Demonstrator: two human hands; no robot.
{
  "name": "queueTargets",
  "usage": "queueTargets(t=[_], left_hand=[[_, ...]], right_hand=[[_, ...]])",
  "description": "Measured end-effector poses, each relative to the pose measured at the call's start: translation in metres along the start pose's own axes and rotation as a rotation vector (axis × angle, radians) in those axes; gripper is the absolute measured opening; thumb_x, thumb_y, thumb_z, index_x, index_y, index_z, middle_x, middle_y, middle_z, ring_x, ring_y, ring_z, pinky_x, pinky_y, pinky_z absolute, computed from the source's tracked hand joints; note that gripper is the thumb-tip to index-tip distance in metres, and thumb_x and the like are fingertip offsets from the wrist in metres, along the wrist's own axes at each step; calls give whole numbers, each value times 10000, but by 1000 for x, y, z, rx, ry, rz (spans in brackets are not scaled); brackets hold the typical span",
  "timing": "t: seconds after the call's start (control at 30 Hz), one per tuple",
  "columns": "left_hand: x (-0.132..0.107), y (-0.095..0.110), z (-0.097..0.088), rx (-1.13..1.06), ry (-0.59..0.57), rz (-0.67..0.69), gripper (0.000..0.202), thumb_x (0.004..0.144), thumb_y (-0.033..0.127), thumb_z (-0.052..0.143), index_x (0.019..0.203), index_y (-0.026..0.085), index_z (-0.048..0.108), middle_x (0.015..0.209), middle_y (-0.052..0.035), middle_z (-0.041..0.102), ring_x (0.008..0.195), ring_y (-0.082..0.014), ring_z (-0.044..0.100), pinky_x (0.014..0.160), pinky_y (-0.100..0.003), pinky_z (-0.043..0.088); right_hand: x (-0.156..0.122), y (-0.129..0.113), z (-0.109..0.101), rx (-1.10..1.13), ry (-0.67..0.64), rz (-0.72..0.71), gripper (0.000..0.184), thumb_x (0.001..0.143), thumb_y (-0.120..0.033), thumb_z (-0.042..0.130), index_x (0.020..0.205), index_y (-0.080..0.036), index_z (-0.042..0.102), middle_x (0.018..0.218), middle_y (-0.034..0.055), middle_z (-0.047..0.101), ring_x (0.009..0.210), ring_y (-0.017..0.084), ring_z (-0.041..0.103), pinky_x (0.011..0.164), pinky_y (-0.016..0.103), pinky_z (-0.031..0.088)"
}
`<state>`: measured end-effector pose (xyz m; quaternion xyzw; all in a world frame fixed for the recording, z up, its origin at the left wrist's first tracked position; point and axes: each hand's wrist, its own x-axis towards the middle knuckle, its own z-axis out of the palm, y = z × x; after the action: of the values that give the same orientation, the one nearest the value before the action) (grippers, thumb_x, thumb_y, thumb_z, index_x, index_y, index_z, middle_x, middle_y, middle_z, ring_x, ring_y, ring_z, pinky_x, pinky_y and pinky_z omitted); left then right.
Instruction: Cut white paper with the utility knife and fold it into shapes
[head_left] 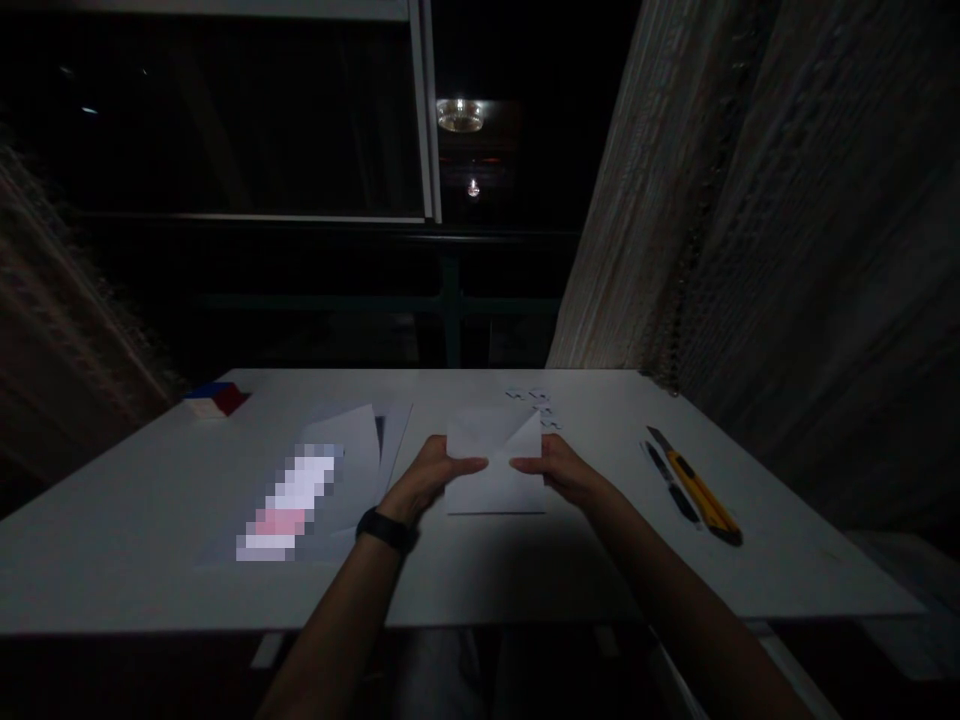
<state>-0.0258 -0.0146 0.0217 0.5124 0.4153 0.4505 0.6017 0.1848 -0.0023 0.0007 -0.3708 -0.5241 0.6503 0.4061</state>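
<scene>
Paper (495, 492), white, one: between your two hands over the middle of the counter (135, 545); a diagonal crease or flap edge at its upper right. Whether it rests or is lifted, you cannot tell from here.

Left hand (429, 472): fingers gripping the paper's left side, thumb on top. Right hand (568, 470): the same at the right side. Risks: uneven thumb pressure could skew a fold; pulling the sides apart could tear or wrinkle the sheet; dim light could hide a crooked edge.

Cutter (701, 490), yellow, beside a slim black tool (670, 480): right of your right arm, both well apart from the paper. Far end possibly a bared blade; a careless sideways sweep could nick you.

Sheets (352, 455), loose: near your left wrist; a dragging forearm could shift them.
</scene>
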Motion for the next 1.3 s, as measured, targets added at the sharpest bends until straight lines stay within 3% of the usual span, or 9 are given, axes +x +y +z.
queueTargets(t=[0.2, 0.4, 0.57, 0.7, 0.8, 0.87, 1.03, 1.23, 1.3], left_hand=[[2, -3, -3, 72, -4, -9, 387, 532, 202, 765, 885, 77, 669, 904, -139, 685, 770, -230, 642, 716, -337, 488], [5, -6, -7, 33, -85, 30, 296, 583, 199, 737, 854, 95, 679, 845, -91, 690, 781, -197, 624, 751, -312, 460], [7, -7, -10, -56, -55, -19, 310, 569, 125, 733, 873, 103, 674, 796, -72, 680, 728, -157, 616, 705, -256, 466], [12, -7, -12, -308, 72, -54, 418, 620, 189, 730, 1006, 162, 572, 879, -66, 653, 744, -176, 634, 694, -313, 510], [12, -6, -10, -519, 121, -12, 337, 661, 274, 713, 911, 176, 510, 906, -80, 634, 848, -219, 636, 786, -388, 503], [10, -3, -7, -579, 82, -22, 314, 675, 308, 703, 862, 176, 488, 909, -97, 629, 891, -226, 629, 834, -391, 484], [0, 3, 5, -437, -78, -68, 293, 689, 342, 684, 869, 160, 542, 973, -102, 627, 919, -210, 614, 849, -384, 480], [7, -4, 4, -320, 232, 54, 282, 579, 301, 762, 717, 128, 586, 749, -42, 644, 688, -132, 620, 670, -251, 503], [12, -8, 0, -270, 322, 114, 306, 548, 304, 775, 719, 126, 595, 692, -25, 637, 611, -113, 600, 596, -227, 478]], right_hand=[[1, 4, 1, 3, -24, 9, 358, 521, -211, 766, 850, -138, 649, 787, 47, 682, 717, 189, 621, 691, 329, 460], [-1, -3, 2, 27, -45, -27, 345, 509, -189, 756, 845, -151, 687, 799, 45, 689, 732, 177, 615, 696, 298, 452], [0, -4, 1, 17, -17, 6, 238, 542, -179, 694, 778, -158, 720, 775, 61, 702, 715, 188, 629, 698, 304, 462], [7, 1, 4, 0, 191, -125, 222, 550, -179, 665, 764, -168, 725, 815, 68, 708, 752, 217, 638, 740, 350, 469], [11, 6, 9, -122, 472, -355, 248, 582, -144, 605, 790, -206, 725, 886, 46, 705, 873, 235, 623, 840, 386, 442], [10, 8, 14, -200, 549, -437, 308, 600, -104, 545, 818, -230, 722, 911, 26, 700, 923, 234, 610, 893, 398, 419], [4, 13, 32, -241, 459, -496, 480, 581, -38, 427, 899, -264, 707, 1024, -18, 663, 1031, 220, 567, 973, 391, 380], [1, 14, 44, -240, 241, -447, 433, 606, -83, 540, 981, -252, 676, 1160, -1, 593, 1115, 225, 505, 1010, 398, 331], [0, 11, 43, -160, 75, -405, 590, 548, -102, 655, 1113, -262, 601, 1231, 16, 541, 1134, 238, 487, 989, 401, 349]])
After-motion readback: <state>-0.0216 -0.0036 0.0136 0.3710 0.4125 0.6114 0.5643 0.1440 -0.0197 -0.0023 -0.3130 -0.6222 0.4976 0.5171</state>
